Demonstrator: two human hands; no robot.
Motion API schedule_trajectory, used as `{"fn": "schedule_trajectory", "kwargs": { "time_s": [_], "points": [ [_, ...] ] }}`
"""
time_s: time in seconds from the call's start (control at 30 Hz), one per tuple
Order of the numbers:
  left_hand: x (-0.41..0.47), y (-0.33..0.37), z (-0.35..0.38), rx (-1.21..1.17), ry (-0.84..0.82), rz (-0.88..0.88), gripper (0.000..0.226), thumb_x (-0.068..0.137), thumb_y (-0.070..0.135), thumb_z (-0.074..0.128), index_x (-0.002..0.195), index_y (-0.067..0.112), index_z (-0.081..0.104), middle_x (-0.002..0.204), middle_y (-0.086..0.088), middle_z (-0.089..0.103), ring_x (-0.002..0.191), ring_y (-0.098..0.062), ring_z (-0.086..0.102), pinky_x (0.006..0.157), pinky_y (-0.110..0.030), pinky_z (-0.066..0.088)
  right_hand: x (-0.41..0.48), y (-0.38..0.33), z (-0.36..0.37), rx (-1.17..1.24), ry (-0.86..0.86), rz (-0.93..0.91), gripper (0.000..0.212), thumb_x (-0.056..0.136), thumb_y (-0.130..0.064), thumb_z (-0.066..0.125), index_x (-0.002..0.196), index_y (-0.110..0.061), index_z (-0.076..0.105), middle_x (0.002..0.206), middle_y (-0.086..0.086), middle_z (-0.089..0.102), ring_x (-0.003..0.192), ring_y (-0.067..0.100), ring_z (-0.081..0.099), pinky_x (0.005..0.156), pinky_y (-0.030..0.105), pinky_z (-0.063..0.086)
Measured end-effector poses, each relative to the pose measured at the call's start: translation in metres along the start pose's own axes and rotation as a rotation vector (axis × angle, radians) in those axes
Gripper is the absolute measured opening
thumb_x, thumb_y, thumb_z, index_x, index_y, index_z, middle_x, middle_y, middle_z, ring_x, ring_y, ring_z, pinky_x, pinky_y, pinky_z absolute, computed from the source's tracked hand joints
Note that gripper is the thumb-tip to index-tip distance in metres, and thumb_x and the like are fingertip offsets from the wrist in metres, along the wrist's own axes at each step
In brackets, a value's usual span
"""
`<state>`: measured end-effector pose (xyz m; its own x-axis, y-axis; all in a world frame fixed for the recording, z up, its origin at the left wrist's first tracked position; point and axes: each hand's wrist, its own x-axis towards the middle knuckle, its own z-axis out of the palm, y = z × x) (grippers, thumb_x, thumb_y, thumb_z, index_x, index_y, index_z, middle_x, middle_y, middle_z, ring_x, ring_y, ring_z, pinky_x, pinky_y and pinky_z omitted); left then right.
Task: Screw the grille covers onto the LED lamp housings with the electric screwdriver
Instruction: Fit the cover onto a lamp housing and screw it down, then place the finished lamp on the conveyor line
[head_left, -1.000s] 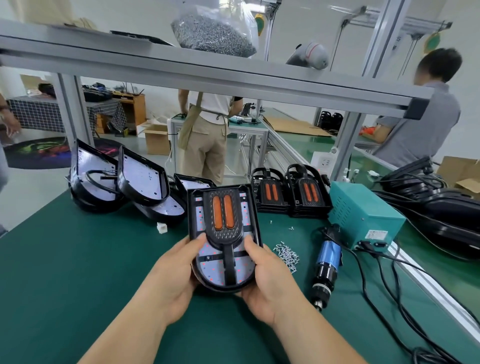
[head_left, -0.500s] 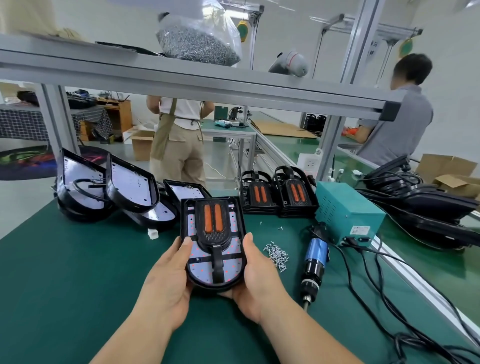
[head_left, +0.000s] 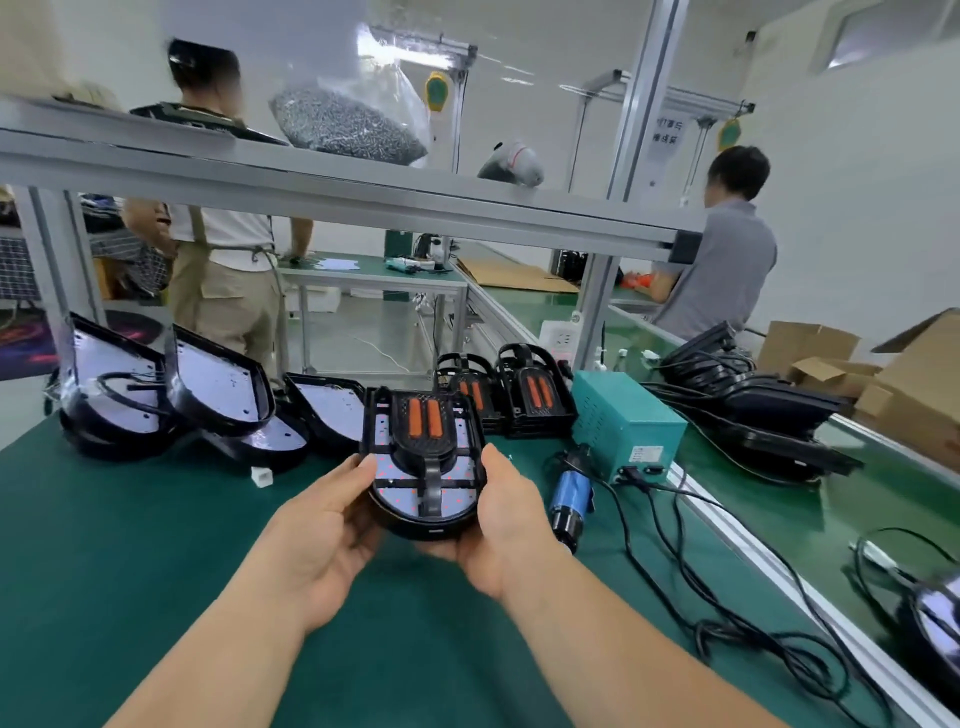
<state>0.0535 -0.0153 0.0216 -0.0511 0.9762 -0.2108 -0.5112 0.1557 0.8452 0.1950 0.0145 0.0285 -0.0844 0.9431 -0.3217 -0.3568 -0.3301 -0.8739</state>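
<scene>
Green matting covers a long table (head_left: 130, 545) in a bright workshop, with a metal shelf rail running across above it. Near the middle, lifted just above the table, a lamp housing (head_left: 427, 530) is held between both hands. It is a black, shallow shell, rounded at the near end and squared at the far end, with a pale LED board inside dotted with small reddish points. A black grille cover (head_left: 423, 449) lies on top of it, with two upright orange strips in a raised dome at the far end and a narrow rib running toward the near rim. The left hand (head_left: 322, 525) grips the housing's left edge, thumb on top and fingers curled beneath. The right hand (head_left: 506, 525) grips the right edge the same way. Just right of the right hand, the electric screwdriver (head_left: 569, 499), blue and black, lies on the table, cabled to a teal power box (head_left: 626, 423). Far left, open housings (head_left: 218, 384) lean in a row; behind, more grille covers (head_left: 535, 395) sit stacked.
</scene>
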Motion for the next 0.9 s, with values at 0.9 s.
{"fn": "schedule_trajectory", "kwargs": {
  "time_s": [0.9],
  "points": [
    [-0.061, -0.166, 0.32, 0.13, -0.627, -0.279, 0.029, 0.101, 0.027, 0.052, 0.124, 0.016, 0.067, 0.114, -0.002, 0.074, 0.106, -0.019, 0.067, 0.095, -0.037, 0.052, -0.152, -0.077, -0.282, 0.548, 0.723, -0.538, 0.04, 0.105, -0.038, 0.035, 0.108, -0.019, 0.071, 0.102, 0.012, 0.077, 0.09, 0.033, 0.072, 0.064, 0.049, 0.061]
  ]
}}
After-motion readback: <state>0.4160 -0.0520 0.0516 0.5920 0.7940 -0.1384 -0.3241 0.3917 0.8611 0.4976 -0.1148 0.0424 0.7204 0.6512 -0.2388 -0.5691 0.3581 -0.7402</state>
